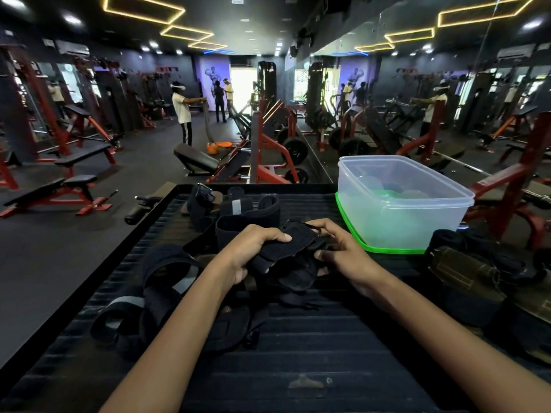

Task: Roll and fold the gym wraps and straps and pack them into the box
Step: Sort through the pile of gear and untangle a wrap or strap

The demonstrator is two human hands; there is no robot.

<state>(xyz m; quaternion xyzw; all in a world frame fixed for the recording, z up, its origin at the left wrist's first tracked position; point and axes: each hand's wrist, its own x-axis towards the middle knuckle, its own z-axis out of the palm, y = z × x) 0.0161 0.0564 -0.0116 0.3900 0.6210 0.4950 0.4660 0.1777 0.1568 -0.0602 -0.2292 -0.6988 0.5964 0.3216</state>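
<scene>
A black padded strap [293,248] is held above the dark ribbed table [298,338] between both hands. My left hand [253,251] grips its left side with the fingers curled over the top. My right hand [340,251] pinches its right end near a thin loop. The clear plastic box [399,204] stands on a green lid at the back right, with a few dark rolled items dimly visible inside. More black wraps [247,213] lie behind the hands, and loose straps [155,296] lie at the left.
Olive and black wraps [477,278] are piled at the table's right edge. Beyond the table's far edge stand red gym benches and weight machines, with a mirror wall on the right. A person stands far back in the room.
</scene>
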